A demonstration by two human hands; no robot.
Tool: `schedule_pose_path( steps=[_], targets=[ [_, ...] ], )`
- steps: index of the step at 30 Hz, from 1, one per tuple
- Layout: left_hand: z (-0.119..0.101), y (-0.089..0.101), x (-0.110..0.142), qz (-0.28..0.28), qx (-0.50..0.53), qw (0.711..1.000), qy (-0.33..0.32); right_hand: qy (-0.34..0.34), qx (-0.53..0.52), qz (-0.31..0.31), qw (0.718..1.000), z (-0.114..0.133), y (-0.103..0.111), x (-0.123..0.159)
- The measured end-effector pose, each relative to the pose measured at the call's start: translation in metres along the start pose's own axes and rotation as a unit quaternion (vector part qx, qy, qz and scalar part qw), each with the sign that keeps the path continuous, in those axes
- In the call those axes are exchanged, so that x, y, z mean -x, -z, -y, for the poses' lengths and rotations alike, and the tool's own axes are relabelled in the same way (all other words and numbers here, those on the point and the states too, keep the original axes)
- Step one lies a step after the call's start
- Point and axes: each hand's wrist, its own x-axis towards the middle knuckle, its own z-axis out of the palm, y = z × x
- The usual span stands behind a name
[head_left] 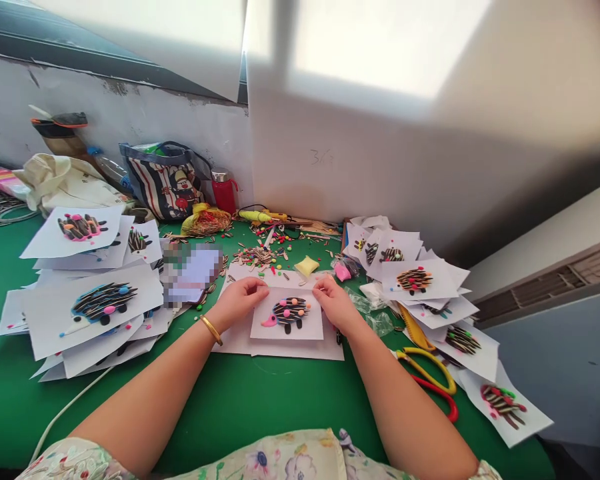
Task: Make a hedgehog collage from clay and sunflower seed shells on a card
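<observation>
Between my hands is a white card point(260, 328) bearing a hedgehog figure point(291, 312) of striped sunflower seeds, with a pink snout, black feet and pink and orange dots. My left hand point(240, 301) pinches the card's upper left corner. At the upper right corner my right hand point(336, 303) pinches it too, fingertips closed on the edge. Under the card lie larger white sheets point(230, 341). Just beyond them sit a yellow lump of clay point(307, 267) and a pink lump of clay point(343, 271).
Stacked hedgehog cards stand at left point(150, 280) and right point(447, 287). Scissors with yellow and red handles point(453, 383) lie right. Loose sunflower seeds point(260, 257), a phone-like blurred object point(195, 277), a striped bag point(155, 187) and a red bottle point(224, 193) are on the green table point(260, 407).
</observation>
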Motion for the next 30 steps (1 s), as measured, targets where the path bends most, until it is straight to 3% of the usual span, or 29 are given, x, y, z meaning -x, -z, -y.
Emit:
schedule_pose_path(
  steps=[5,8,13,18,22,27,30],
  targets=[
    [-0.012,0.000,0.014,0.087,0.162,0.975,0.122,-0.040,-0.145,0.026,0.988,0.000,-0.002,0.001],
    [-0.019,-0.001,0.029,0.087,0.238,0.949,0.187,-0.051,-0.209,0.045,0.976,0.002,-0.003,0.004],
    [-0.022,0.009,0.060,0.047,0.366,0.899,0.236,-0.057,-0.290,0.060,0.953,0.005,-0.004,0.008],
    [-0.013,0.026,0.089,-0.025,0.440,0.869,0.227,-0.072,-0.293,0.071,0.951,0.005,-0.007,0.009],
    [-0.011,0.029,0.098,-0.052,0.459,0.854,0.238,-0.068,-0.273,0.099,0.955,0.008,-0.011,0.011],
    [-0.025,0.020,0.082,-0.059,0.456,0.855,0.239,-0.071,-0.229,0.125,0.963,0.012,-0.018,0.011],
    [-0.046,0.010,0.062,-0.059,0.451,0.857,0.243,-0.043,-0.142,0.134,0.980,0.010,-0.022,0.007]
  ],
)
